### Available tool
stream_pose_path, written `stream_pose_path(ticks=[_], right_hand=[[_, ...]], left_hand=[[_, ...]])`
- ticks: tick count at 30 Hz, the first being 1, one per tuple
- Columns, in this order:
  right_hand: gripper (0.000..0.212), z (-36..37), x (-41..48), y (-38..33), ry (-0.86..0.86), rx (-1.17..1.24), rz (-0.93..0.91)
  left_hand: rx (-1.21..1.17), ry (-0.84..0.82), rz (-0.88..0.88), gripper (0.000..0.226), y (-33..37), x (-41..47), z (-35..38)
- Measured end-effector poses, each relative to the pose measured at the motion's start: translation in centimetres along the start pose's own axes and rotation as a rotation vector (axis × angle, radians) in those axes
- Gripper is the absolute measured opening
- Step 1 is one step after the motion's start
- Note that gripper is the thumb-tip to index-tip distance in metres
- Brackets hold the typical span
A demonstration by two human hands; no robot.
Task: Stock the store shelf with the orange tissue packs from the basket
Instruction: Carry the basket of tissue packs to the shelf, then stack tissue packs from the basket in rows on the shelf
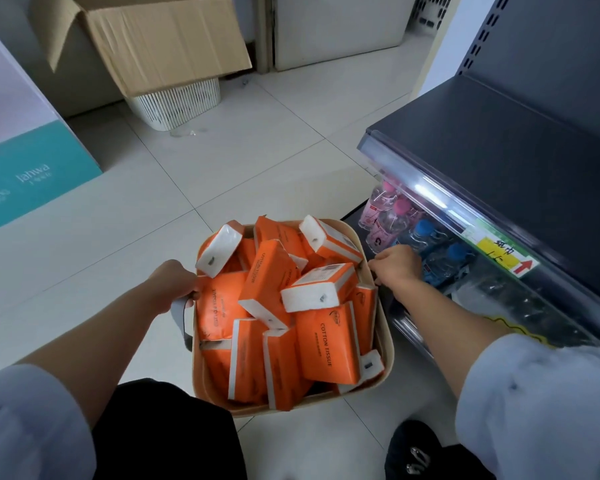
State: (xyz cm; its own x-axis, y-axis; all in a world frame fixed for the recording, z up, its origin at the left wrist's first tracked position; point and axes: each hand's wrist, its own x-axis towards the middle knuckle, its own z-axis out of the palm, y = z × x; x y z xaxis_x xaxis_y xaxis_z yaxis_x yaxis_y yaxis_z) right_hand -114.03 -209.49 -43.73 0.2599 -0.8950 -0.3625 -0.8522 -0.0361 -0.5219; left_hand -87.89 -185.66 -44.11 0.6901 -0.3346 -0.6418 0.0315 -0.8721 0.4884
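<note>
Orange packs heap above the basket rim. Left hand and right hand grip its handles; any tilt could spill packs.

Glossy plastic-wrapped tissue packs; matt basket; glossy tile floor.

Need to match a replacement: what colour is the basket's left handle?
Grey; the basket's left handle shows best in the head view, gripped by the left hand.
</note>
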Motion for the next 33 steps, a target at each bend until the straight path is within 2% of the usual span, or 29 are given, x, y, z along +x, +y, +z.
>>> stream_pose_path(ticks=[4,7,9,10,13,15,19,25,27,31,33], right_hand=[[0.017,-0.1,-0.9,-0.1,-0.049,0.011,-0.04],[0.05,-0.8,-2.3,-0.3,-0.176,0.057,-0.013],[0.064,-1.1,-3.2,-0.1,-0.235,0.054,0.002],[0.063,-1.3,-3.8,0.0,-0.258,0.039,-0.003],[0.03,-1.9,-5.9,0.5,-0.33,-0.004,-0.076],[0.023,-2.6,-7.5,0.7,-0.384,0.014,-0.147],[0.032,-3.5,-10.0,1.0,-0.493,0.071,-0.262],[0.044,-1.1,-11.1,2.0,-0.499,-0.015,-0.29],[0.054,-0.5,-10.9,2.0,-0.488,-0.006,-0.279],[0.069,0.4,-10.0,2.3,-0.486,-0.009,-0.271],[0.069,0.7,-9.6,2.6,-0.479,-0.014,-0.272]], left_hand=[[0.081,-0.018,0.022,0.012,0.1,-0.5,0.1],[0.178,0.008,0.048,0.012,0.6,-1.5,0.1],[0.289,0.045,0.086,0.012,1.1,-2.6,0.1],[0.343,0.062,0.116,0.011,1.5,-3.3,0.0],[0.476,0.116,0.187,0.016,3.2,-5.9,0.3],[0.527,0.142,0.227,0.027,4.4,-8.0,0.7],[0.632,0.159,0.346,0.04,5.9,-11.6,2.6],[0.657,0.088,0.662,0.061,6.8,-12.9,6.1],[0.731,0.074,0.722,0.07,7.1,-12.6,7.2],[1.029,0.157,0.851,0.083,8.1,-12.3,9.4],[1.017,0.113,0.865,0.088,8.3,-12.1,10.4]])
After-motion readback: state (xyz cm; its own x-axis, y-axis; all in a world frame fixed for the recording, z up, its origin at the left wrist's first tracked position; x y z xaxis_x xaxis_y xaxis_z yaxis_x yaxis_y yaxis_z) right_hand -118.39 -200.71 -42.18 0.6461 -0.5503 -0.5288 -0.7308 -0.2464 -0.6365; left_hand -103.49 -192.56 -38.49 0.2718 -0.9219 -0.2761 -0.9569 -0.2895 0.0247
